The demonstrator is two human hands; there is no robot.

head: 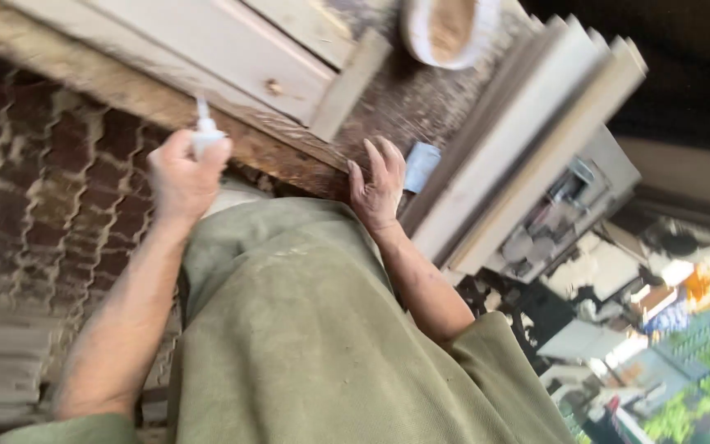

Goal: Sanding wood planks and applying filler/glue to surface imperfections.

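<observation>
A small white nozzle-tipped bottle (205, 131) sits gripped in the left hand (181, 177), just off the edge of the worn wooden tabletop (421, 99). The right hand (378, 185) lies flat, fingers spread, on the tabletop beside a pale blue block (421, 166) and painted planks (527, 123).

— Where do the hands sit?

— The left hand (181, 177) holds a small white plastic nozzle bottle (205, 133) at the edge of the worn wooden workbench (404, 103); the right hand (378, 185) rests flat on that edge, just beside a small pale blue block (421, 164).

— And on the bench?

— A pale wooden panelled door piece (232, 49) lies before the left hand, a round white bowl (447, 29) further back, long pale wooden mouldings (527, 131) to the right.
</observation>
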